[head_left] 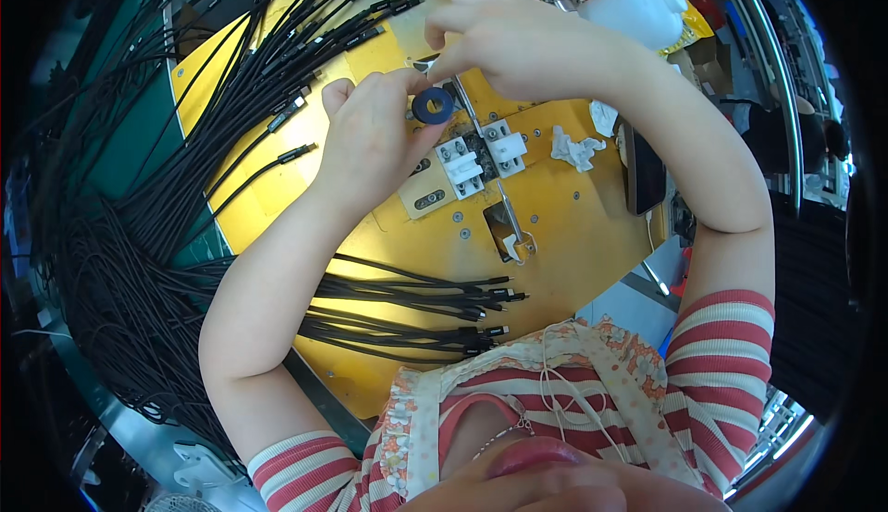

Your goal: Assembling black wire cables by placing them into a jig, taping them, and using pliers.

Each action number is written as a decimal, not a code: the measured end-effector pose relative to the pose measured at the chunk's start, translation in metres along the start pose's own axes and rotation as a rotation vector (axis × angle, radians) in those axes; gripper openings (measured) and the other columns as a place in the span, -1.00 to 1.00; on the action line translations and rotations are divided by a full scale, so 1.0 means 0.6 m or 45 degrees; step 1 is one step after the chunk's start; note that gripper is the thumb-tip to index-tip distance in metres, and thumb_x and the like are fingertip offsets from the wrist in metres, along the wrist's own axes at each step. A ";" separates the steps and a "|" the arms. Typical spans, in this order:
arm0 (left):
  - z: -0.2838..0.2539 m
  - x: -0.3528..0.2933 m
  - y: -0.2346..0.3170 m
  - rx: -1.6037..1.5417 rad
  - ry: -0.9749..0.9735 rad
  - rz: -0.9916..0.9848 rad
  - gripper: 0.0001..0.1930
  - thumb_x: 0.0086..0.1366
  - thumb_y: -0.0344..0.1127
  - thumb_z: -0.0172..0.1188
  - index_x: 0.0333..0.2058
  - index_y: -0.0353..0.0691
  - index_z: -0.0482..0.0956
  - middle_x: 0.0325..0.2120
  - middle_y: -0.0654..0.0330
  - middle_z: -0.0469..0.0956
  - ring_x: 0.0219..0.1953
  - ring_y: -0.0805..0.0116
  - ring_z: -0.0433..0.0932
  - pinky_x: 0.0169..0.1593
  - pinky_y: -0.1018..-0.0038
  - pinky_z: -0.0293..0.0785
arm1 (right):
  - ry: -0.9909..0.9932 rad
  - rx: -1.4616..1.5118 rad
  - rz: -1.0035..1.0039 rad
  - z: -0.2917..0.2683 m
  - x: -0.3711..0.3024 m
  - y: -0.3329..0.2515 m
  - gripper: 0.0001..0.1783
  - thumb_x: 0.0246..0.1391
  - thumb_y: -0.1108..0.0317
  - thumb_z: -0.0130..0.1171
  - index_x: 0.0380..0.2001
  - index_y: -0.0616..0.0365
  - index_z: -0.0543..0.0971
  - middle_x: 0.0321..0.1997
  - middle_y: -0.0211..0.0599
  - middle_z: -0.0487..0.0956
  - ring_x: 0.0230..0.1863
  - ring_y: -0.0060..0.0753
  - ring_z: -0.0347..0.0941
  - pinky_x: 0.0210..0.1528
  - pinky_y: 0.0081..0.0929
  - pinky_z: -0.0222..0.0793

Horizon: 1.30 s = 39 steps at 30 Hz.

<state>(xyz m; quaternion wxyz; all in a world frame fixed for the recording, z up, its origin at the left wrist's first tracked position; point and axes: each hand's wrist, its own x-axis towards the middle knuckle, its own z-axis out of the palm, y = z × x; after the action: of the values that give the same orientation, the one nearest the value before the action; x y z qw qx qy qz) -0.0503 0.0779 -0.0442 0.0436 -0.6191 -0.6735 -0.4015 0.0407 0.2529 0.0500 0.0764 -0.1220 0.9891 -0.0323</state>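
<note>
While the left hand grips one dark blue ring between bent thumb and forefinger, the right hand is positioned just beyond it, fingers curled, with its thumb near the ring. Whether the right hand has hold of anything cannot be determined. The ring is located above the yellow surface, near its far side, with its opening toward the viewer.

Fittings on the surface: two white blocks, side by side below the hands; two slender metal rods, one on the far side of the blocks and one on the near side. The near rod lies beside one dark cut-out.

Black cables lie in two groups, one at the far left and one along the near edge; overlap prevents an exact count. One plug lies apart from the far group. Several plugs bear small pale markings, too small to read.

On the right side: two crumpled white papers, one black phone and, farther back, one white bottle.
</note>
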 end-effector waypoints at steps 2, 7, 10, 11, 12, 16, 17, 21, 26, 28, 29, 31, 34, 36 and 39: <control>-0.002 0.002 -0.001 0.002 -0.005 -0.009 -0.56 -0.04 -0.31 0.41 -0.19 -0.13 0.40 -0.40 0.37 0.48 -0.36 0.41 0.45 -0.21 0.36 0.08 | 0.330 0.260 -0.056 -0.024 -0.015 0.014 -0.58 -0.13 0.66 -0.01 -0.17 0.09 0.61 -0.17 -0.33 0.48 -0.12 -0.33 0.42 -0.11 -0.45 0.33; -0.005 0.003 -0.005 0.014 0.008 -0.025 -0.58 -0.04 -0.27 0.42 -0.21 -0.12 0.43 -0.39 0.38 0.52 -0.35 0.43 0.46 -0.19 0.36 0.08 | 0.016 -0.298 0.061 -0.133 -0.146 0.019 -0.24 -0.08 0.43 0.22 0.22 0.11 0.17 -0.02 -0.02 0.39 0.01 -0.09 0.40 0.06 -0.36 0.32; -0.013 -0.003 -0.007 0.067 -0.029 -0.087 -0.58 -0.03 -0.25 0.43 -0.21 -0.13 0.43 -0.37 0.37 0.53 -0.34 0.44 0.47 -0.18 0.37 0.08 | 0.342 0.138 0.473 -0.093 -0.198 0.017 -0.69 0.03 0.60 -0.08 -0.18 0.24 0.57 -0.21 -0.26 0.55 -0.24 -0.44 0.47 -0.17 -0.52 0.37; -0.014 -0.003 -0.007 0.061 -0.026 -0.078 -0.58 -0.03 -0.25 0.43 -0.21 -0.13 0.43 -0.37 0.37 0.53 -0.34 0.44 0.47 -0.18 0.37 0.08 | 0.393 0.148 0.604 -0.078 -0.219 0.020 -0.75 0.04 0.51 -0.03 -0.22 0.23 0.58 -0.29 -0.24 0.57 -0.30 -0.40 0.49 -0.22 -0.50 0.39; -0.013 -0.002 -0.008 0.062 -0.038 -0.084 -0.57 -0.03 -0.25 0.43 -0.21 -0.14 0.43 -0.36 0.36 0.53 -0.34 0.43 0.47 -0.18 0.37 0.08 | 0.448 0.155 0.741 -0.063 -0.240 0.021 -0.78 0.06 0.41 0.03 -0.26 0.22 0.59 -0.36 -0.22 0.60 -0.37 -0.35 0.52 -0.27 -0.48 0.42; -0.015 -0.002 -0.007 0.059 -0.095 -0.100 -0.56 -0.04 -0.26 0.43 -0.20 -0.15 0.43 -0.34 0.34 0.52 -0.35 0.40 0.47 -0.17 0.39 0.09 | 0.463 0.309 1.281 0.016 -0.289 0.052 -0.79 0.02 0.41 0.08 -0.28 0.23 0.59 -0.38 -0.22 0.60 -0.36 -0.36 0.54 -0.26 -0.47 0.43; -0.012 0.004 -0.005 0.051 -0.111 -0.101 -0.56 -0.04 -0.27 0.43 -0.20 -0.16 0.43 -0.34 0.34 0.52 -0.35 0.40 0.47 -0.17 0.39 0.09 | 0.520 0.325 1.295 0.044 -0.305 0.075 -0.79 0.01 0.39 0.12 -0.27 0.25 0.57 -0.41 -0.27 0.59 -0.39 -0.41 0.52 -0.26 -0.50 0.42; -0.012 0.000 -0.010 0.030 -0.118 -0.110 -0.58 -0.03 -0.27 0.42 -0.21 -0.14 0.43 -0.34 0.34 0.52 -0.34 0.39 0.46 -0.15 0.36 0.09 | 0.464 0.269 1.438 0.080 -0.279 0.116 -0.77 -0.06 0.28 0.19 -0.37 0.22 0.56 -0.39 -0.15 0.60 -0.30 -0.23 0.56 -0.22 -0.36 0.45; -0.014 0.004 -0.007 0.028 -0.129 -0.091 -0.59 -0.04 -0.28 0.40 -0.20 -0.09 0.44 -0.33 0.38 0.52 -0.33 0.40 0.45 -0.16 0.34 0.07 | 0.459 0.053 1.602 0.093 -0.269 0.124 -0.70 -0.11 0.19 0.28 -0.38 0.19 0.54 -0.39 -0.17 0.61 -0.29 -0.16 0.56 -0.21 -0.30 0.45; -0.011 0.004 -0.007 0.011 -0.163 -0.090 -0.59 -0.04 -0.28 0.39 -0.19 -0.08 0.44 -0.34 0.38 0.51 -0.32 0.40 0.44 -0.15 0.33 0.06 | 0.433 0.067 1.602 0.088 -0.265 0.114 -0.69 -0.11 0.18 0.28 -0.38 0.19 0.54 -0.39 -0.16 0.61 -0.29 -0.16 0.56 -0.20 -0.30 0.45; -0.012 0.003 -0.007 0.011 -0.164 -0.098 -0.59 -0.04 -0.28 0.39 -0.19 -0.08 0.44 -0.34 0.38 0.51 -0.32 0.40 0.44 -0.15 0.33 0.06 | 0.411 0.077 1.609 0.088 -0.263 0.113 -0.68 -0.12 0.18 0.29 -0.38 0.20 0.54 -0.40 -0.15 0.60 -0.29 -0.16 0.56 -0.20 -0.30 0.45; -0.016 0.007 -0.005 0.014 -0.176 -0.092 -0.58 -0.04 -0.27 0.39 -0.19 -0.08 0.43 -0.34 0.38 0.51 -0.32 0.40 0.44 -0.15 0.33 0.05 | 0.411 0.092 1.624 0.099 -0.265 0.119 -0.67 -0.13 0.17 0.29 -0.39 0.21 0.54 -0.41 -0.14 0.60 -0.29 -0.15 0.56 -0.21 -0.30 0.45; -0.016 0.007 -0.005 0.016 -0.172 -0.088 -0.56 -0.05 -0.24 0.41 -0.18 -0.07 0.43 -0.34 0.37 0.51 -0.30 0.41 0.44 -0.16 0.34 0.04 | 0.435 0.130 1.619 0.104 -0.268 0.121 -0.65 -0.15 0.17 0.31 -0.40 0.24 0.53 -0.42 -0.13 0.60 -0.29 -0.15 0.56 -0.22 -0.30 0.45; -0.016 0.007 -0.006 0.009 -0.162 -0.086 -0.54 -0.07 -0.23 0.41 -0.18 -0.06 0.42 -0.34 0.37 0.50 -0.30 0.40 0.44 -0.16 0.35 0.03 | 0.457 0.155 1.599 0.105 -0.270 0.122 -0.64 -0.16 0.17 0.32 -0.42 0.25 0.53 -0.42 -0.13 0.60 -0.30 -0.15 0.56 -0.22 -0.31 0.45; -0.016 0.008 -0.007 0.001 -0.143 -0.076 -0.52 -0.09 -0.22 0.43 -0.18 -0.06 0.42 -0.34 0.37 0.49 -0.28 0.40 0.44 -0.18 0.35 0.02 | 0.408 0.220 1.635 0.109 -0.274 0.128 -0.64 -0.17 0.16 0.33 -0.44 0.25 0.52 -0.44 -0.15 0.60 -0.31 -0.15 0.56 -0.24 -0.32 0.44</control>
<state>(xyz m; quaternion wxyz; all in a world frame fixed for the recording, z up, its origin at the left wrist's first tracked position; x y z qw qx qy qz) -0.0590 0.0763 -0.0372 -0.0059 -0.6203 -0.6932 -0.3669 0.1907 0.3646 0.0027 -0.0578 0.5040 0.8583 -0.0773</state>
